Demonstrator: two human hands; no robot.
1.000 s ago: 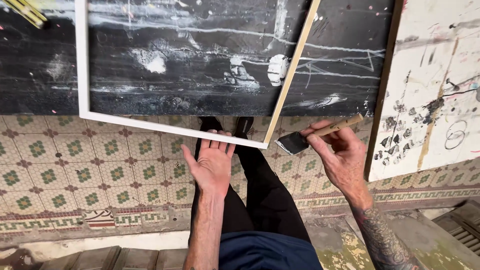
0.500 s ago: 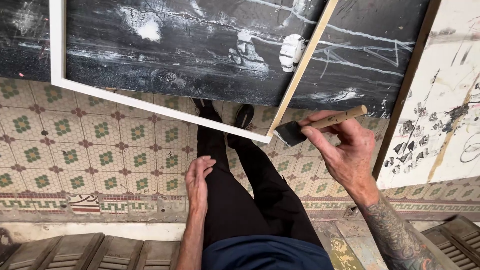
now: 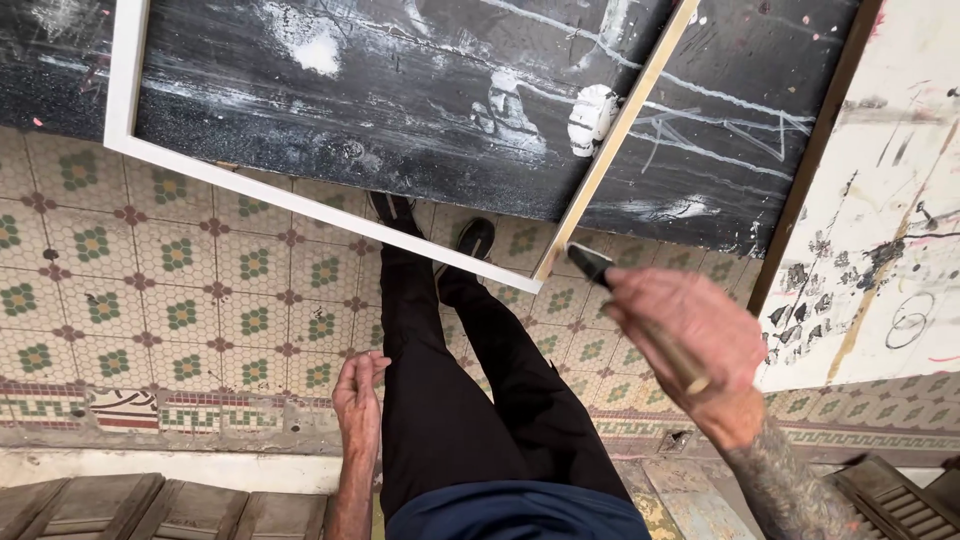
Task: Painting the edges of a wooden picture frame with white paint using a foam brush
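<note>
My right hand point(image 3: 695, 345) grips a paintbrush point(image 3: 640, 318) with a wooden handle; its dark bristles point up-left, close to the lower right corner of a white wooden frame point(image 3: 330, 213). The frame leans against a big black painted panel point(image 3: 430, 100) streaked with white. My left hand point(image 3: 358, 400) hangs by my left thigh, fingers loosely curled, holding nothing. My legs in black trousers point(image 3: 470, 400) and black shoes point(image 3: 475, 237) stand just in front of the frame's lower edge.
The floor point(image 3: 180, 310) is patterned tile with green and red motifs. A white paint-marked board point(image 3: 880, 200) leans at the right, edged by a dark wooden strip. Wooden slats point(image 3: 150, 505) lie at the bottom left and a wooden piece point(image 3: 890, 490) at the bottom right.
My left hand has dropped from the frame's lower edge down to my thigh. My right hand has turned the brush, and the view has shifted closer to the frame's corner.
</note>
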